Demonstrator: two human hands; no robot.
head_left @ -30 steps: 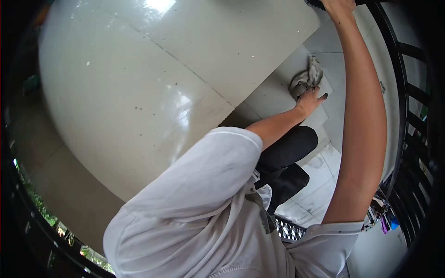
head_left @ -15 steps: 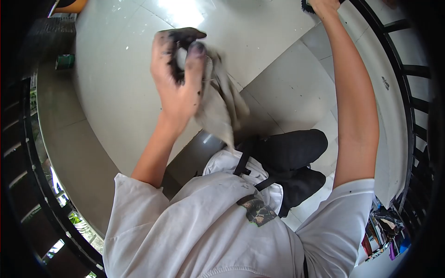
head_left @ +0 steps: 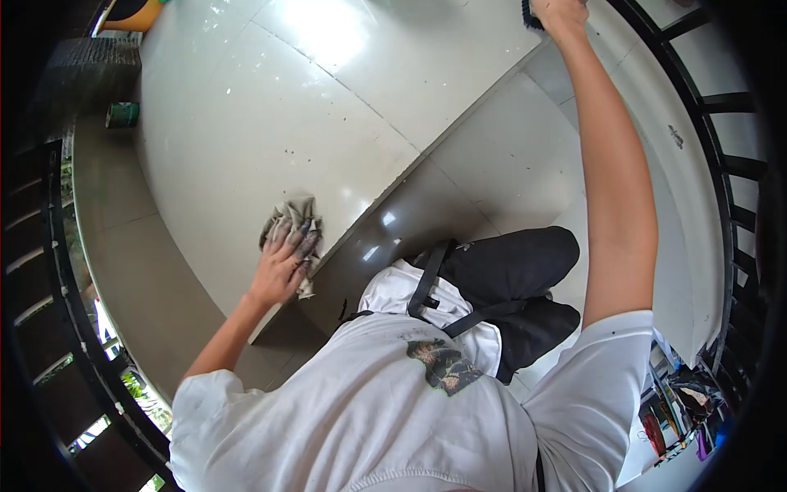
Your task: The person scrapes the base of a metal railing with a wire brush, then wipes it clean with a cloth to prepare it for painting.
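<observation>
My left hand lies fingers spread on a crumpled grey cloth and presses it onto a glossy white tiled step, close to the step's edge. The fingertips are smeared dark. My right hand reaches far up to the frame's top edge and is closed on a dark object next to the black railing. What that object is cannot be made out. My white shirt and black-trousered legs fill the lower middle.
Curved black metal railings run along the right and left. A small green can stands on the far left ledge, an orange thing above it. Lower tiled steps lie ahead. Colourful items sit below right.
My left hand lifted the cloth off the far step, raised it before the camera, then set it down on the nearer left step. The right hand stayed gripping at the top.
</observation>
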